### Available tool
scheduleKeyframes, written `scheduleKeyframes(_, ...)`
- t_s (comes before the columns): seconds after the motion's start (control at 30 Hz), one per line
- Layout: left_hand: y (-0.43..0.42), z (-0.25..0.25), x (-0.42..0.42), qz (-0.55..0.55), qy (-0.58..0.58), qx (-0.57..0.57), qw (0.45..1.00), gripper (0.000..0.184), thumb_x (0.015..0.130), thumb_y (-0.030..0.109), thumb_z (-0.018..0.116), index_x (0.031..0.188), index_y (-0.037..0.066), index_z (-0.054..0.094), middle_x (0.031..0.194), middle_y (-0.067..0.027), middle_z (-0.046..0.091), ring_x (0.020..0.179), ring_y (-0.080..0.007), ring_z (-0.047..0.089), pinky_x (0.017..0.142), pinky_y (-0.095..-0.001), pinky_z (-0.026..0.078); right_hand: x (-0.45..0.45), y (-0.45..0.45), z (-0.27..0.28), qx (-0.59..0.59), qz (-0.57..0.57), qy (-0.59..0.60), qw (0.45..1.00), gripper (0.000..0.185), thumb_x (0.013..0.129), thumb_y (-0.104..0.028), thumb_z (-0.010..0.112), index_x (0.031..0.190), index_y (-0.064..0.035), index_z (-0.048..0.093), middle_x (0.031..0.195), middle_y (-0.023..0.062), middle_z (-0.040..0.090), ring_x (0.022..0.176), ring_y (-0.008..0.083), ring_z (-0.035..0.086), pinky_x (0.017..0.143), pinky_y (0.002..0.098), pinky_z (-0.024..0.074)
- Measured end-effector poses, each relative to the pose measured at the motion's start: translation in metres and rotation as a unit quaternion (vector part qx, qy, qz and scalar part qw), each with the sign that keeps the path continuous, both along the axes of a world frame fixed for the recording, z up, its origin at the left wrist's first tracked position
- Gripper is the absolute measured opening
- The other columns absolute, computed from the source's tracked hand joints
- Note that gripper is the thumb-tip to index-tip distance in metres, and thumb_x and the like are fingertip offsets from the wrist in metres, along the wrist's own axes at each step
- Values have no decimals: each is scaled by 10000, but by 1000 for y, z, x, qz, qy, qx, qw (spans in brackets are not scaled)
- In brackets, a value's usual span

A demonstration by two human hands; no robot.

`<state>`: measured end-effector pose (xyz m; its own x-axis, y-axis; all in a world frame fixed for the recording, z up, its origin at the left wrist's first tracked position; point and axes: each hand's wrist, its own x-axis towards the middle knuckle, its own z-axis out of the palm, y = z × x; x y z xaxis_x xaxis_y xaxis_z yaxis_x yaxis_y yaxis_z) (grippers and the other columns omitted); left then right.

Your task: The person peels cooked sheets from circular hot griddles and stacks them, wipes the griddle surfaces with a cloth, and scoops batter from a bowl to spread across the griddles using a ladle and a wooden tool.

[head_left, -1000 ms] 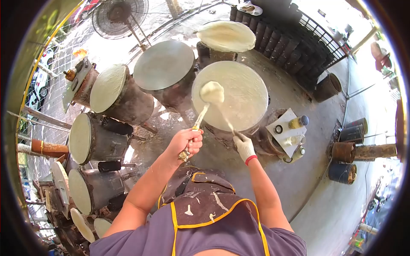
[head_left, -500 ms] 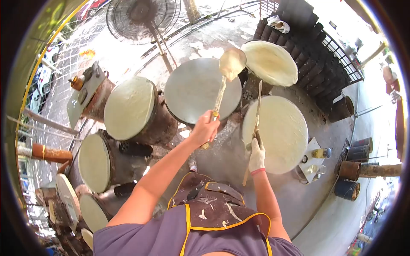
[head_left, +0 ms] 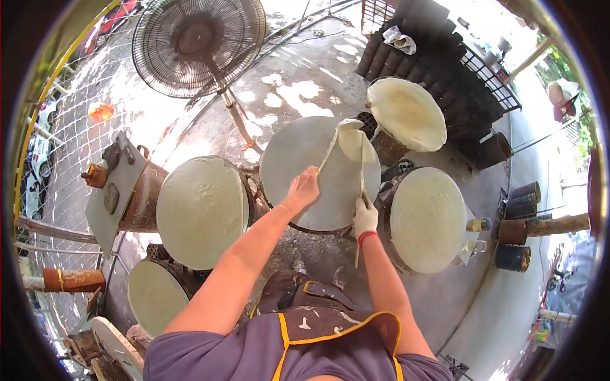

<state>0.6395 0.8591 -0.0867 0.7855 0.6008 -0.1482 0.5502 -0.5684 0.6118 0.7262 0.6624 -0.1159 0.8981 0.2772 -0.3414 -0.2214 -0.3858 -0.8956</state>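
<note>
My bare left hand (head_left: 305, 188) is closed round the handle of a batter-coated ladle (head_left: 351, 125). The ladle is tipped over the far right part of a round grey griddle (head_left: 295, 171), and pale batter (head_left: 354, 147) spreads on the surface beneath it. In a white glove, my right hand (head_left: 365, 217) grips a long thin flat stick (head_left: 363, 174). The stick's far end reaches up beside the ladle and the batter, though whether it touches them I cannot tell. Its lower end sticks out below the glove.
Batter-covered round griddles stand at left (head_left: 202, 209), lower left (head_left: 155, 297) and right (head_left: 427, 219). Behind lies a round pale sheet (head_left: 408, 113) with raised edges. A fan (head_left: 199, 44) stands far left; dark cylinders (head_left: 438, 76) are stacked far right. Bottles (head_left: 478, 225) sit at right.
My left hand has tipped the ladle, and batter now lies on the bare middle griddle. My right hand has brought the stick left, from the right griddle to the middle one. The view has shifted.
</note>
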Motion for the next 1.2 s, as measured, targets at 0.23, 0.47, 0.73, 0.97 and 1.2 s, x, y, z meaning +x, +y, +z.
scheduleKeyframes(0.23,40,2,-33,-14,8,60,998,244,809,31,466,1052,21,444,1018,-240,537,870,-437,596,794,-504,476,-30,20,7,-66,-25,-94,993,392,887,-162,514,1204,65,549,1028,136,659,920,203,625,837,281,469)
scheduleKeyframes(0.47,63,-6,-49,32,9,121,992,539,787,17,495,1319,42,412,1040,-220,469,892,-400,570,795,-467,478,1,30,-2,112,-61,33,991,399,899,-183,524,1217,56,547,997,144,660,904,158,619,785,265,488)
scheduleKeyframes(0.73,80,5,-101,14,28,179,983,621,764,4,515,1352,193,444,1037,-166,459,932,-340,559,775,-431,481,6,52,38,3,23,105,994,394,881,-180,540,1238,-14,562,1009,148,663,889,172,624,794,261,472)
scheduleKeyframes(0.97,87,0,-132,23,33,197,980,607,777,-6,514,1325,255,483,958,-146,457,888,-314,565,728,-411,484,12,86,5,-14,130,19,991,373,875,-184,548,1202,-11,592,959,142,674,813,159,620,733,256,471)
scheduleKeyframes(1.2,86,7,-170,57,31,176,982,571,780,-2,519,1296,242,518,917,-143,472,837,-327,572,688,-418,484,10,66,-6,-9,98,-184,978,339,878,-164,576,1193,-45,606,722,-12,576,578,59,469,504,209,372)
